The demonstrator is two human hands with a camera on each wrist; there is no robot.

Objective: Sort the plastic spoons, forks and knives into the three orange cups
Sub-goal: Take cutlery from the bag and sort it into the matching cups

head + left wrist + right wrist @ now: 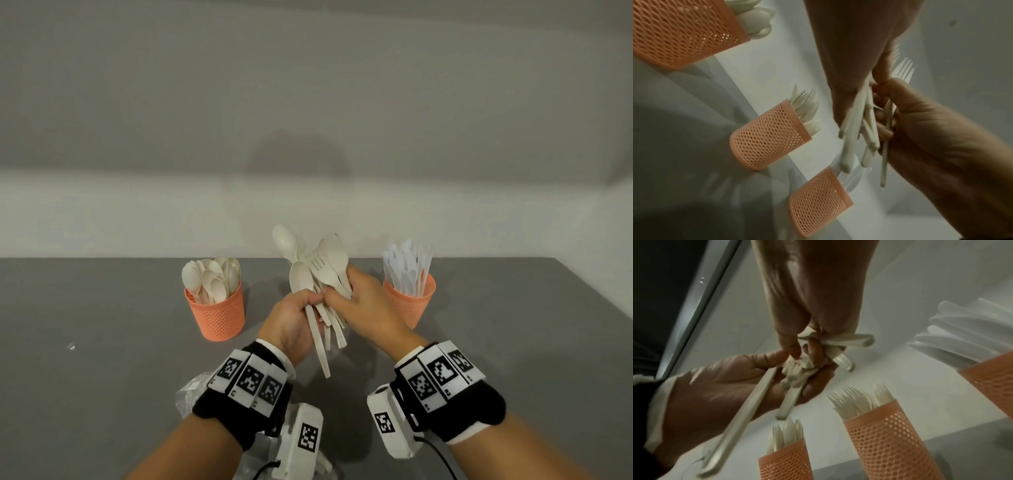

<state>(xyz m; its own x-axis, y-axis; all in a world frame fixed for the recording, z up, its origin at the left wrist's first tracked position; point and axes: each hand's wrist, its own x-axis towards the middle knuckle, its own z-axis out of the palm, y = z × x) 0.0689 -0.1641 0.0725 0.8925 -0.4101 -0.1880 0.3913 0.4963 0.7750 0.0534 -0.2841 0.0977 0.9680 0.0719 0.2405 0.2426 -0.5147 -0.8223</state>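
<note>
Left hand [293,320] fingers clenched round cutlery bundle [317,274]; right hand [363,301] fingers pinching it.

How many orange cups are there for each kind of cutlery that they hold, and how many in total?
Cup with spoons: 1
Cup with forks: 1
Cup with knives: 1
Total: 3 orange cups
The held cutlery bundle is left out.

The head view looks forward and down over the bench [102,308] from above. Each wrist view looks up close along its own hand, and both share the fork cup [768,136] [885,443].
</note>
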